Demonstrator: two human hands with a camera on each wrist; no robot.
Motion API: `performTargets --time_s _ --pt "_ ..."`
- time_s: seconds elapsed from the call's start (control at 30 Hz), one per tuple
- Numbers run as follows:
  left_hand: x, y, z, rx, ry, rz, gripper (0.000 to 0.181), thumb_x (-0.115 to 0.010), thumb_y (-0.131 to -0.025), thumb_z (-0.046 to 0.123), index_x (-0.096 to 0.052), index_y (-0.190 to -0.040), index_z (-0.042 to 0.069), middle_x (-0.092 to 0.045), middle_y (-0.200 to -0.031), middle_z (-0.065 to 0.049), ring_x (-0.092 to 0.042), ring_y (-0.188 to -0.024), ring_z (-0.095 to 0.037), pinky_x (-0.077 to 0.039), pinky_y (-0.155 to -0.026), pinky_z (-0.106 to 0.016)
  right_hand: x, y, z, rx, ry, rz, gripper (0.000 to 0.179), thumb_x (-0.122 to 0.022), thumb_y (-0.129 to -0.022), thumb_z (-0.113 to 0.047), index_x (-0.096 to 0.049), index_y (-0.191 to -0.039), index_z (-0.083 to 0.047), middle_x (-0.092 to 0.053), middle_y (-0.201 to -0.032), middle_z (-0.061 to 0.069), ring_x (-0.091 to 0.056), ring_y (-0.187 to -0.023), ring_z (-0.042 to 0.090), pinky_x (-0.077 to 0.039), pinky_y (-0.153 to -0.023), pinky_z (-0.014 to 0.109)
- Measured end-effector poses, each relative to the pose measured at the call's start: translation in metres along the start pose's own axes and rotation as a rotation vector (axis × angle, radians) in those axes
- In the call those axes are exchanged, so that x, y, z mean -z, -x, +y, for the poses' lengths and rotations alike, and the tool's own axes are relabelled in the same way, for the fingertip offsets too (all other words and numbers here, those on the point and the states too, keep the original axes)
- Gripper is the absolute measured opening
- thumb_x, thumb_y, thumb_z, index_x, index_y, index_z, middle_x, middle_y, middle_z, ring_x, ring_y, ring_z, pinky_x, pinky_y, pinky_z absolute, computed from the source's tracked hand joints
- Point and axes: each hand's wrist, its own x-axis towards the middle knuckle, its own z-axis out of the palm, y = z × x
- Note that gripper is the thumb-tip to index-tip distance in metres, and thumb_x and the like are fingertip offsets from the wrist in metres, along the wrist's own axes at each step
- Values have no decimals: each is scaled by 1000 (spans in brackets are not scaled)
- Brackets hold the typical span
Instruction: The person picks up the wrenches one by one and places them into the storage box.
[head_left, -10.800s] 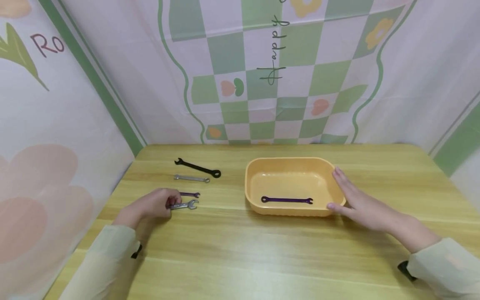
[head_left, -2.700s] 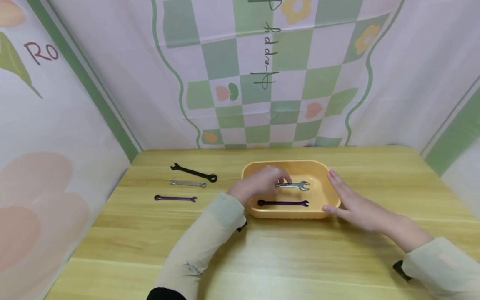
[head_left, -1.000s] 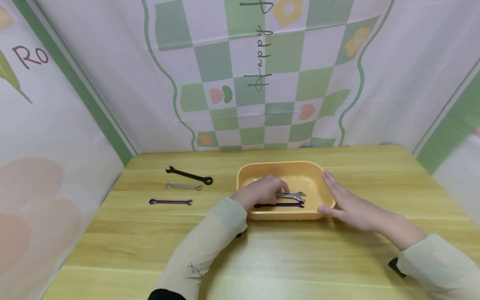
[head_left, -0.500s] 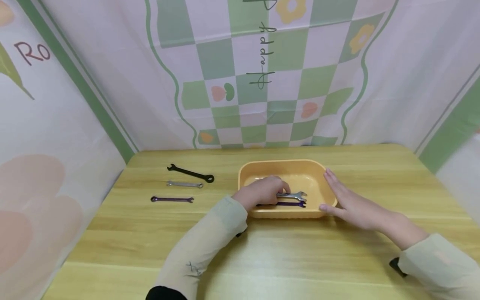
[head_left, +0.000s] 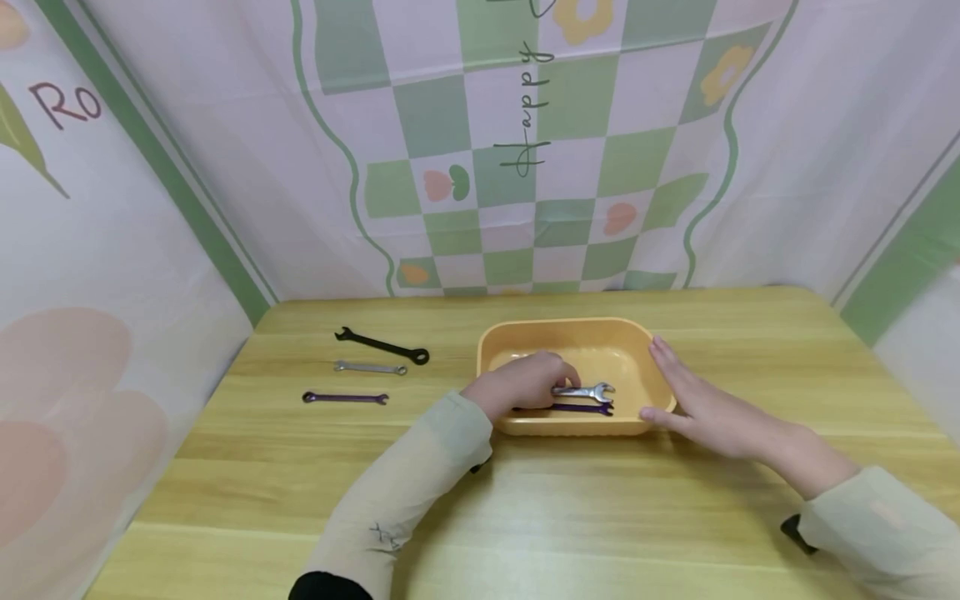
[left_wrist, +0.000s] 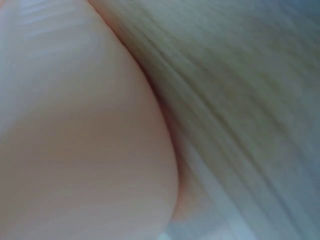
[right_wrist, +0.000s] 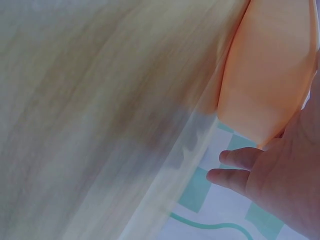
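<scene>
In the head view my left hand (head_left: 531, 383) reaches into a yellow plastic bin (head_left: 585, 427) and pinches a silver wrench (head_left: 596, 392), whose open end points right. The rest of that wrench is hidden by the fingers. Just in front of it a dark purple wrench (head_left: 592, 409) lies in the bin, partly covered by the hand. My right hand (head_left: 720, 412) rests against the bin's right end, fingers straight along the rim and thumb at the front corner. The right wrist view shows this hand (right_wrist: 285, 175) beside the bin wall (right_wrist: 270, 65).
To the left on the wooden table (head_left: 480, 517) lie a black wrench (head_left: 382, 345), a small silver wrench (head_left: 371, 367) and a purple wrench (head_left: 345, 398), roughly parallel. A patterned cloth (head_left: 510, 225) hangs behind the table. The bin's outer wall (left_wrist: 85, 140) fills much of the left wrist view.
My left hand has carried the silver wrench from the table's left into the bin, then brought it close behind the purple wrench. In the last half second almost nothing moves; my right hand stays put.
</scene>
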Motion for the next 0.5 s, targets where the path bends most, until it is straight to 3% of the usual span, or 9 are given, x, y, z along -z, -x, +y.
performTargets --time_s 0.5 --pt "3 3 3 40 38 -24 44 -56 -94 -11 -72 -128 11 -69 -121 -6 -62 -112 -16 -47 -98 -22 0 0 0 -1 -5 -2 99 -60 -103 -40 11 -162 -5 19 -167 15 -6 -147 57 -16 -112 72"
